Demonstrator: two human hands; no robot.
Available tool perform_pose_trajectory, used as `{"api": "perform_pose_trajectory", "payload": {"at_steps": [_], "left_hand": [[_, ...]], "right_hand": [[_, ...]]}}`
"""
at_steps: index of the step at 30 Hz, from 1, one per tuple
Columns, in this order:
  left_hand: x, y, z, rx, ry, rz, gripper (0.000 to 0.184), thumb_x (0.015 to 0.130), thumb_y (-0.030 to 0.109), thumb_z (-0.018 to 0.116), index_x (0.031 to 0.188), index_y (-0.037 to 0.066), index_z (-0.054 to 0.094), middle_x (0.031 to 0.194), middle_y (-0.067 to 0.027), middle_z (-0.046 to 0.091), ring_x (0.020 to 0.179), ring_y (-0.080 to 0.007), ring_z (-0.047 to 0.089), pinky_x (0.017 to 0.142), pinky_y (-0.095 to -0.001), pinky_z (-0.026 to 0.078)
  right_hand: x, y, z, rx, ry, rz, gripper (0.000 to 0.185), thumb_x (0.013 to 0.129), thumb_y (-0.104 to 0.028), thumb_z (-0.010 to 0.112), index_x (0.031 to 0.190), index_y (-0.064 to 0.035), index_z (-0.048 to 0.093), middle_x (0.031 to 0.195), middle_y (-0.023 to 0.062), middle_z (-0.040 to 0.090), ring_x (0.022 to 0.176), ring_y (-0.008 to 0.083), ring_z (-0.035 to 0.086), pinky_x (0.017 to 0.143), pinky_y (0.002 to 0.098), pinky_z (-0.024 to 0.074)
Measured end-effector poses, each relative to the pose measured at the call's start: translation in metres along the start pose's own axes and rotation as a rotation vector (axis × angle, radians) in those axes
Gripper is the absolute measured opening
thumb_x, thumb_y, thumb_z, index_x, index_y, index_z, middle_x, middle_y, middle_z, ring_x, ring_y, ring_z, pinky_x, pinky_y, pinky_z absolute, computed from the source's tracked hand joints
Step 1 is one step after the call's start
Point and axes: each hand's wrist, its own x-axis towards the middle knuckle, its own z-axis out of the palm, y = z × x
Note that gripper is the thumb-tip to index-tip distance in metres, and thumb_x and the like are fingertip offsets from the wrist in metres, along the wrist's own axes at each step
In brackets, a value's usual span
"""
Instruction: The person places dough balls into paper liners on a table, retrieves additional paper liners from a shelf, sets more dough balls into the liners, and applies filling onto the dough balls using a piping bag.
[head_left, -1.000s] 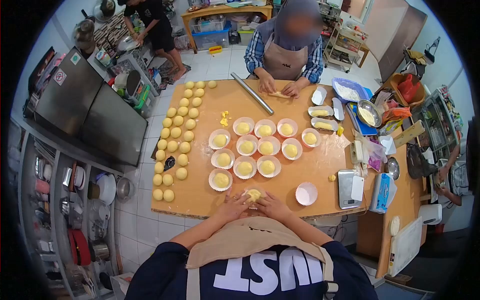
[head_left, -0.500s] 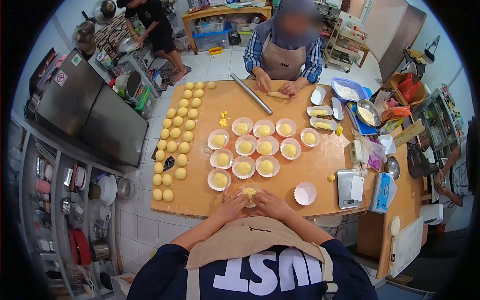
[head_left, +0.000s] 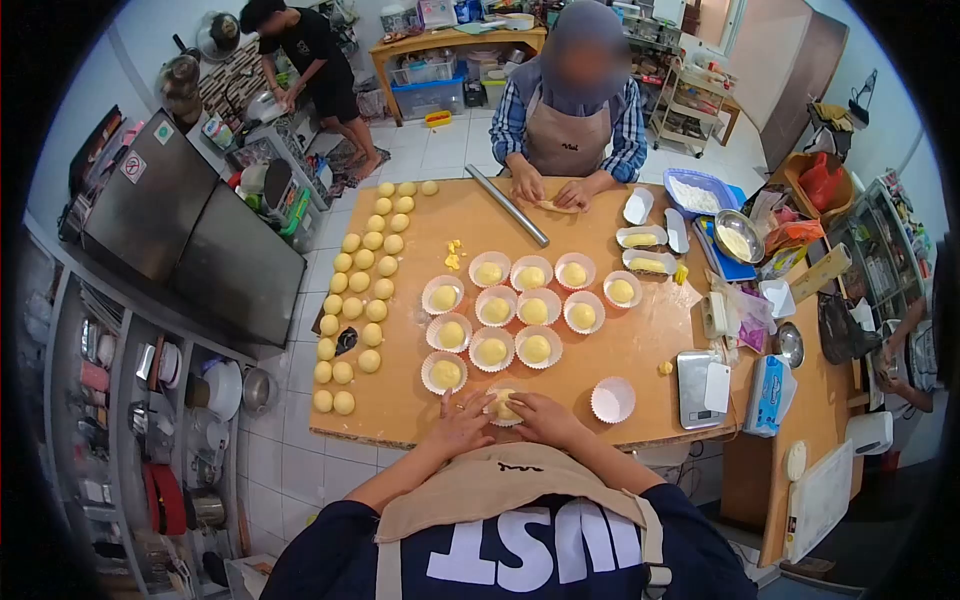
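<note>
At the near edge of the table, a piece of yellow dough [head_left: 501, 404] sits in a white paper cup [head_left: 508, 391] between my hands. My left hand [head_left: 462, 422] reaches it from the left, fingertips on the dough. From the other side my right hand [head_left: 545, 417] presses its bent fingers onto the same piece. Parts of dough and cup are covered by the fingers. Just beyond my left hand stands a filled paper cup [head_left: 444, 372], one of several with round dough balls. To the right of my right hand is a pink-white paper cup [head_left: 613, 399] with nothing in it.
Rows of dough balls [head_left: 370, 335] line the table's left side. Across the table a person [head_left: 565, 110] handles dough beside a metal rolling pin [head_left: 508, 206]. A scale [head_left: 700, 390], a tissue pack [head_left: 768, 395] and a flour basket [head_left: 697, 192] stand to the right.
The camera view has tilted, so the table appears slightly lower and to the right. My hands stay at the same cup, with small finger shifts on the dough.
</note>
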Motion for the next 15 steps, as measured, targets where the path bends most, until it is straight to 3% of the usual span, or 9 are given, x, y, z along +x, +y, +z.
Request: {"api": "perform_pose_trajectory", "payload": {"at_steps": [3, 9, 15], "left_hand": [[0.004, 0.006, -0.017, -0.035, -0.036, -0.082, 0.078, 0.078, 0.049, 0.07, 0.14, 0.011, 0.042, 0.153, -0.0034, 0.031, 0.142, -0.0238, 0.031, 0.113, -0.0609, 0.007], [0.029, 0.007, -0.001, -0.061, 0.084, 0.153, 0.088, 0.078, 0.046, 0.071, 0.145, 0.004, 0.033, 0.153, -0.0109, 0.033, 0.14, -0.0254, 0.034, 0.114, -0.0465, 0.025], [0.039, 0.01, 0.0, 0.095, -0.05, 0.143, 0.09, 0.075, 0.047, 0.073, 0.147, 0.01, 0.033, 0.154, -0.0127, 0.032, 0.139, -0.0268, 0.036, 0.112, -0.0498, 0.028]], "right_hand": [[0.0, -0.001, -0.002, 0.008, 0.174, 0.035, 0.049, 0.081, -0.016, 0.07, 0.126, -0.0033, 0.054, 0.128, 0.0176, 0.054, 0.115, 0.0347, 0.054, 0.096, 0.0425, 0.0473], [-0.02, 0.007, -0.015, 0.006, 0.343, 0.228, 0.047, 0.081, -0.015, 0.069, 0.124, -0.0033, 0.055, 0.124, 0.0177, 0.055, 0.112, 0.0347, 0.055, 0.094, 0.042, 0.0481], [-0.044, 0.014, 0.002, 0.054, 0.29, 0.299, 0.046, 0.081, -0.016, 0.068, 0.123, -0.002, 0.055, 0.12, 0.0185, 0.056, 0.11, 0.0349, 0.056, 0.094, 0.0421, 0.0478]]}}
